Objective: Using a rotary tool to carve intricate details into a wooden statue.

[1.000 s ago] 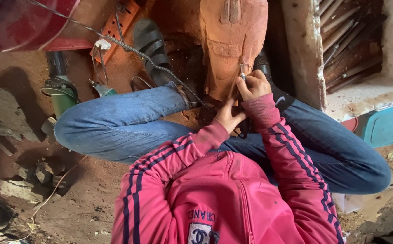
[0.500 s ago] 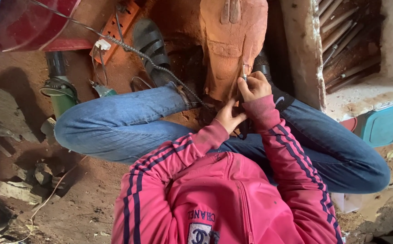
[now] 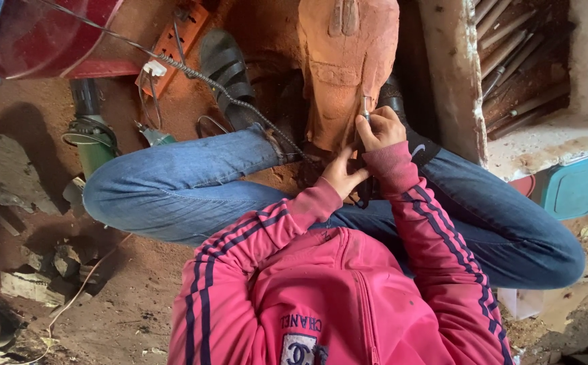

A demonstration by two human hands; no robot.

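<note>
At nine o'clock a green angle grinder lies on the dirt. The left hand braces the reddish carved wooden block at twelve o'clock, fingers seemingly pressed, not clasping. The right hand is closed around a thin metal chisel. A slip could drive it into the bracing fingers.

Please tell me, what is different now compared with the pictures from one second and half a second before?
Almost nothing visibly changed. The right hand still grips the thin metal tool against the reddish-brown carved block, and the left hand still rests at the block's lower edge. Legs, sandal and tool tray kept their places.
</note>
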